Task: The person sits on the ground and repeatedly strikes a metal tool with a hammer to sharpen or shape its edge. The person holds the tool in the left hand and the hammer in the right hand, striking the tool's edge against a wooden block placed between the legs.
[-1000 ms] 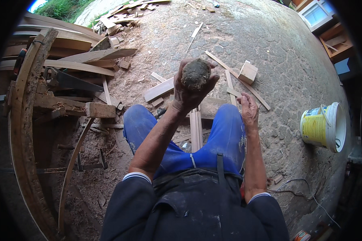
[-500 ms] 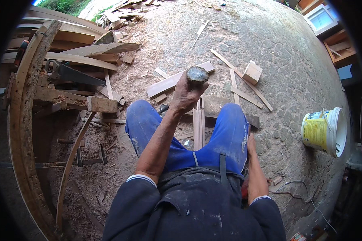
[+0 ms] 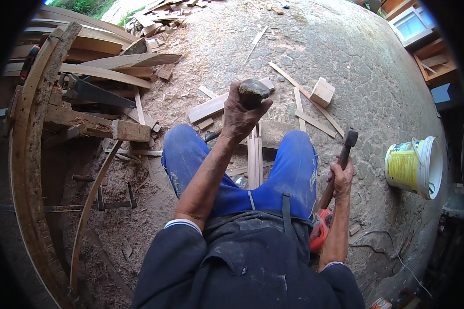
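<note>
Hammer [image 3: 340, 162] upright in right hand [image 3: 341, 177], head up, left hand [image 3: 239, 116] gripping stone [image 3: 253, 91]

The cracked, sawdust-strewn floor [image 3: 345, 56] carries scattered wood slats [image 3: 304, 105], a small wooden block [image 3: 322, 91], a white and yellow bucket [image 3: 415, 167] and stacked planks [image 3: 108, 69].

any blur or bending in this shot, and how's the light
Head view: even daylight, soft shadows, no glare; the fisheye bends the long curved wooden frame and blacks out the corners; the left hand on its dark rounded lump and the wooden-handled hammer stay sharp.
</note>
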